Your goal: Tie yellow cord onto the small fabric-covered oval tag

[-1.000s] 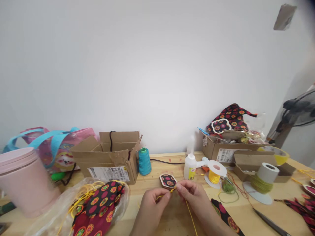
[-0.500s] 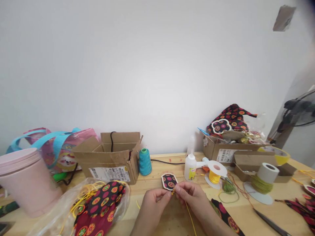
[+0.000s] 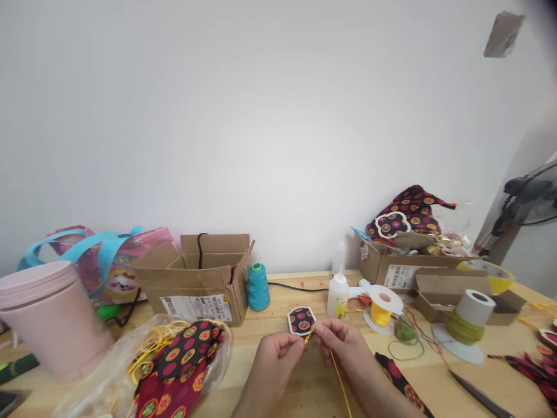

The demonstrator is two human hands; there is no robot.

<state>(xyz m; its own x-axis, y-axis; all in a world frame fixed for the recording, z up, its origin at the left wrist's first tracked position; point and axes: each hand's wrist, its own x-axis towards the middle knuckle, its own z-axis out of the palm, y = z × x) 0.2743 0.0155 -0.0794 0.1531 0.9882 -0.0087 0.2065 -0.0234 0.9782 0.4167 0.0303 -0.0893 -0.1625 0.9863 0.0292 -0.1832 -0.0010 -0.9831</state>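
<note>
A small pendant covered in dark patterned fabric with a pale border shows just above my fingertips. Yellow cord runs from its lower edge, through my fingers, and trails down toward the front of the table. My left hand pinches the cord between thumb and forefinger, close beneath the pendant. On the other side, my right hand is closed on the same cord, a short way from the left fingertips. A small yellow knot or loop lies between the two hands; its exact form is too small to make out.
Behind stand a teal thread cone, a glue bottle and a yellow cord spool. Scissors lie at right, near a green cord spool. Patterned fabric on plastic, a cardboard box and a pink bucket occupy the left.
My right fingers have moved slightly up and away from the left ones, with a bit more yellow cord showing between them. The whole view has shifted a little.
</note>
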